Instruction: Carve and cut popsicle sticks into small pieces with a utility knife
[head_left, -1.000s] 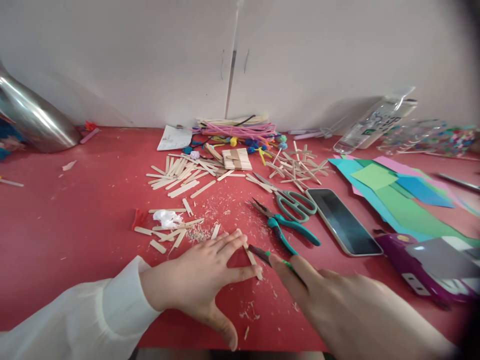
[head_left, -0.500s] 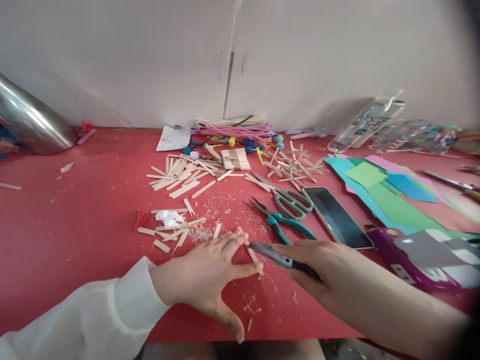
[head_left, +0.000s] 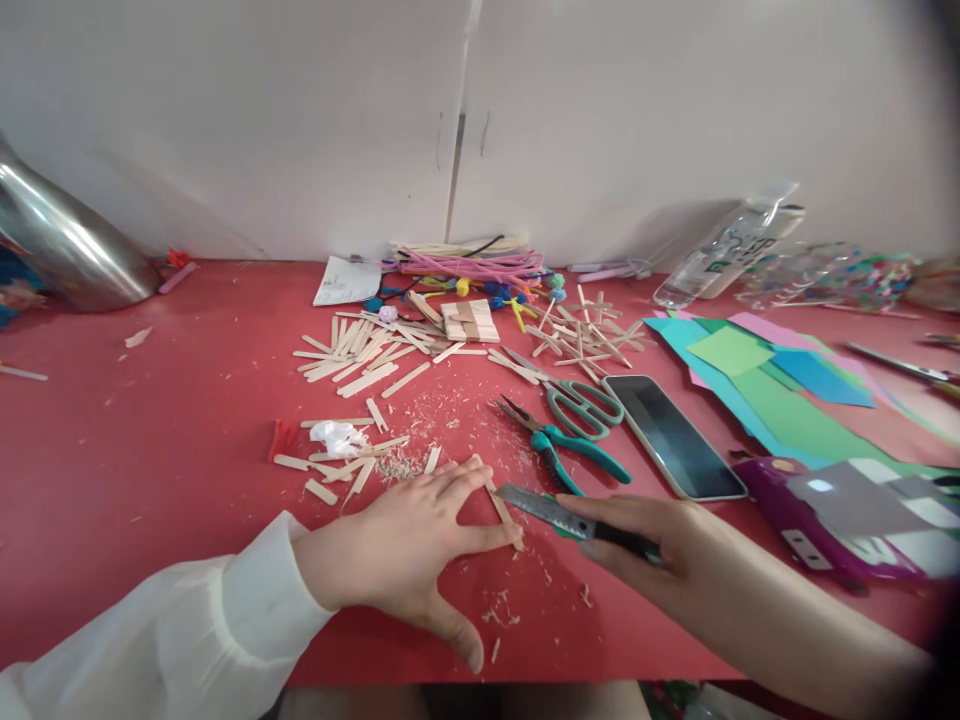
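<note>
My left hand (head_left: 409, 540) lies spread on the red tabletop, its fingertips pressing a wooden craft stick (head_left: 499, 503) down. In my right hand (head_left: 645, 535) is a utility knife (head_left: 592, 530), gripped by its dark handle. The blade points left, with its tip close beside the craft stick; whether the two touch I cannot tell. Teal-handled pliers (head_left: 570, 450) and green-handled scissors (head_left: 581, 400) lie just beyond the knife. Wood shavings (head_left: 499, 605) are scattered around both hands.
Behind are piles of craft sticks (head_left: 360, 345) and pink pipe cleaners (head_left: 480, 262). A phone (head_left: 675, 435), coloured paper (head_left: 780, 390), a purple-and-grey object (head_left: 832, 520) and a plastic bottle (head_left: 727, 245) stand or lie right. White crumpled tissue (head_left: 337, 437) is left; a metal flask (head_left: 67, 240) stands far left.
My right hand has shifted slightly right and down with the knife, and more of the blade and handle shows. My left hand stays nearly in place on the craft stick.
</note>
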